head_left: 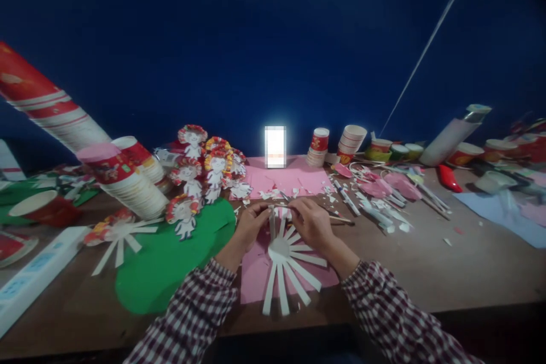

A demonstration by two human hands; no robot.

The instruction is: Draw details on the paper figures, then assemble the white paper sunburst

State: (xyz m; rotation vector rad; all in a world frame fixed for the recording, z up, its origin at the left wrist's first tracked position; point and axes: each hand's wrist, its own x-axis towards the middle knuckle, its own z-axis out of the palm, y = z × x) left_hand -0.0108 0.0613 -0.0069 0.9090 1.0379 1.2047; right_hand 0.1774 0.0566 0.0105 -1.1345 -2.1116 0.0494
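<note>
A paper cup cut into white strips lies fanned out from its round base on a pink sheet. My left hand pinches the end of a strip at the far side of the cut cup. Close to it, my right hand has thumb and fingers closed at the far strips as well. A narrow bit stretches between the two sets of fingertips; the grip is partly hidden by the fingers. Several loose strips point toward me and to the right.
Left of my hands lies a green sheet with white paper figures. Another cut cup is beside it. Tall cup stacks lean at left, near a white power strip. Pens, scraps and a red object are at right.
</note>
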